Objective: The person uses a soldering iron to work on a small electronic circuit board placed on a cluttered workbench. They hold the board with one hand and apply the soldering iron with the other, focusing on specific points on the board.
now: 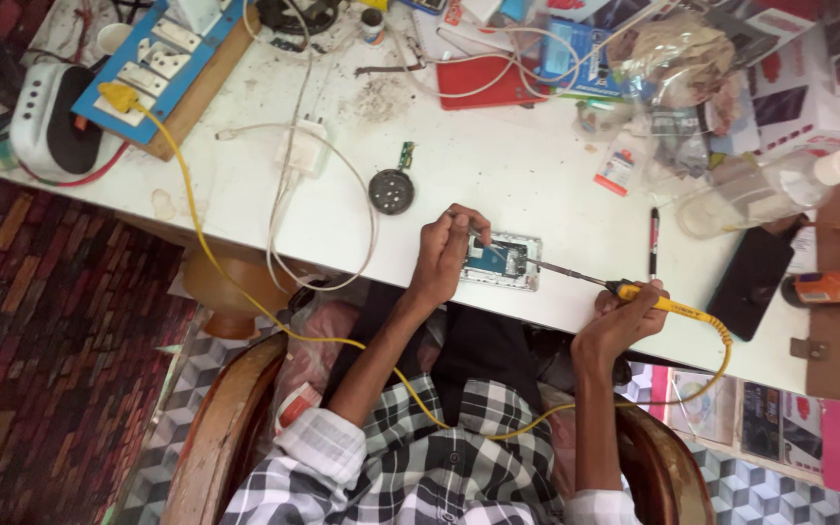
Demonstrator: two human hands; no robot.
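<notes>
Opened phone lies between the hands — left gripping tweezers, right gripping soldering iron.

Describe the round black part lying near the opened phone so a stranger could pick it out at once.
Start at the white table and find the opened phone under the person's left hand. Up and to the left of it lies a small round black disc, apart from the hand. Its dotted face and the short green strip at its top edge set it apart from the white cables nearby.
</notes>
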